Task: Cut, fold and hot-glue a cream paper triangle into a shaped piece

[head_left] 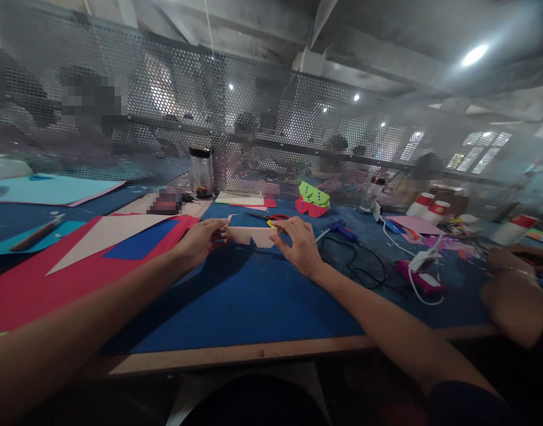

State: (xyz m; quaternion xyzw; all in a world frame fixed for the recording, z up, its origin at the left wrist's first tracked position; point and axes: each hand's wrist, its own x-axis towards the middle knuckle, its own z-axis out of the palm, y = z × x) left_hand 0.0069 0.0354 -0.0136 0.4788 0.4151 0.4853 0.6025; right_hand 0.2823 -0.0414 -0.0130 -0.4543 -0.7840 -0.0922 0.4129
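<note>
My left hand (204, 239) pinches the left end of a pale paper cut-out (251, 235), a narrow strip with a notch in its lower edge. My right hand (300, 244) is closed on its right end, so the strip is stretched level between them above the blue tabletop. A small curl of pale paper rises by the left fingertips. Just behind the right fingers lie orange-handled scissors (278, 217), partly hidden. Beyond them stand a green paper mask (314, 194) with dark dots and a red paper mask (311, 207).
Red sheets (76, 266) with a blue piece (141, 239) lie left. A blue glue gun (343, 231) and a magenta glue gun (420, 278) trail cords at right. Jars stand by the perforated screen (262, 136). Another person's arm (515, 296) rests at far right.
</note>
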